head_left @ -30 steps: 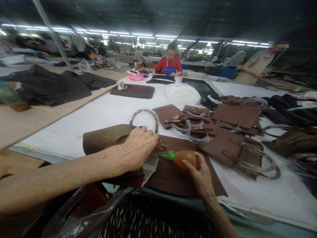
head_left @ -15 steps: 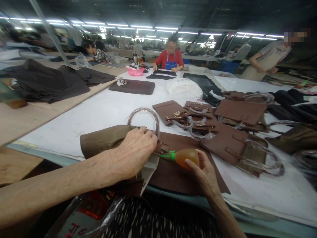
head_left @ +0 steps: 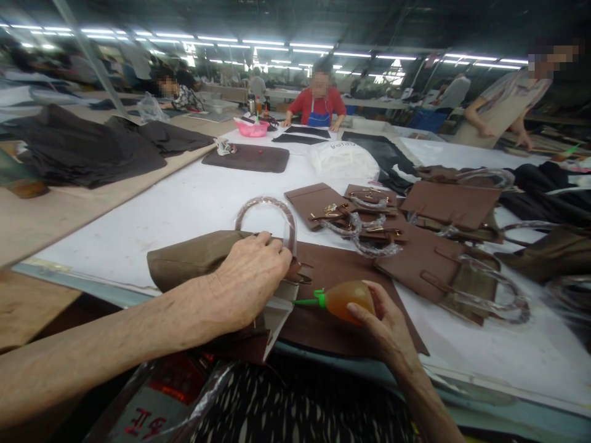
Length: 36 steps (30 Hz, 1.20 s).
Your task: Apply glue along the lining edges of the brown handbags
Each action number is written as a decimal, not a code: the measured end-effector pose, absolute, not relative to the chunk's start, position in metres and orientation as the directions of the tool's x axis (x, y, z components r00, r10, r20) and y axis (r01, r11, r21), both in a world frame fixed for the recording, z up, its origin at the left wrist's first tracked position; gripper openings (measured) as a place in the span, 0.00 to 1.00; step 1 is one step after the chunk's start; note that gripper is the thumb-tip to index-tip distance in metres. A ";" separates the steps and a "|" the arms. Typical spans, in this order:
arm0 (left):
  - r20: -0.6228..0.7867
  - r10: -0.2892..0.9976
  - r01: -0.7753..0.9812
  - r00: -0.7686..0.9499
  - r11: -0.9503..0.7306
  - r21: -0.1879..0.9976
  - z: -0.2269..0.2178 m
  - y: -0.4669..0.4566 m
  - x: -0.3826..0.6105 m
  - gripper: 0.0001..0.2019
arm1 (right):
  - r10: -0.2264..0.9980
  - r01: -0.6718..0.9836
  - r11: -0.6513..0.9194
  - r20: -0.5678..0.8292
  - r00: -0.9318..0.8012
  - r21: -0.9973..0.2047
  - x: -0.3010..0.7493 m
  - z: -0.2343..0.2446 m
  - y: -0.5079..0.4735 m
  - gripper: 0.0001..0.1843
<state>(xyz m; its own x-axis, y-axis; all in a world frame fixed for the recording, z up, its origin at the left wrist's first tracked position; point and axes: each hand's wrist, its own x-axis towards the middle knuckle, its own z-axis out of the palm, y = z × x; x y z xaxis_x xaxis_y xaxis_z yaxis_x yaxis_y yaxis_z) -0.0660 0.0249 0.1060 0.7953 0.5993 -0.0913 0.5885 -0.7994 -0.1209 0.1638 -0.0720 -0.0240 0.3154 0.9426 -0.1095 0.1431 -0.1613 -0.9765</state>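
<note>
Lying crosswise, nozzle leftward: orange bottle (head_left: 345, 297) clamped in right grip (head_left: 385, 329); left grip (head_left: 252, 280) seemingly pinching bag (head_left: 189, 261).

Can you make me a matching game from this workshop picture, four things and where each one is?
1 squeeze bottle
2 olive bag
3 pink basin
4 white bag

a far end of the table
b in the right hand
c under the left hand
d mid-table, beyond the brown pieces

Pairs: 1-b, 2-c, 3-a, 4-d
</note>
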 end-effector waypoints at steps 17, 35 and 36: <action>-0.143 0.620 0.611 0.771 -0.784 -0.105 0.099 0.012 -0.070 0.08 | 0.928 0.130 -0.192 -0.137 0.345 -0.973 0.163 -0.026 -0.072 0.25; -0.114 0.649 0.636 0.752 -0.760 -0.136 0.095 -0.004 -0.066 0.10 | 0.930 0.020 -0.234 -0.218 0.297 -0.972 0.160 -0.011 -0.082 0.20; -0.110 0.655 0.640 0.748 -0.755 -0.144 0.093 -0.006 -0.069 0.11 | 0.926 0.009 -0.229 -0.215 0.310 -0.973 0.158 -0.008 -0.083 0.20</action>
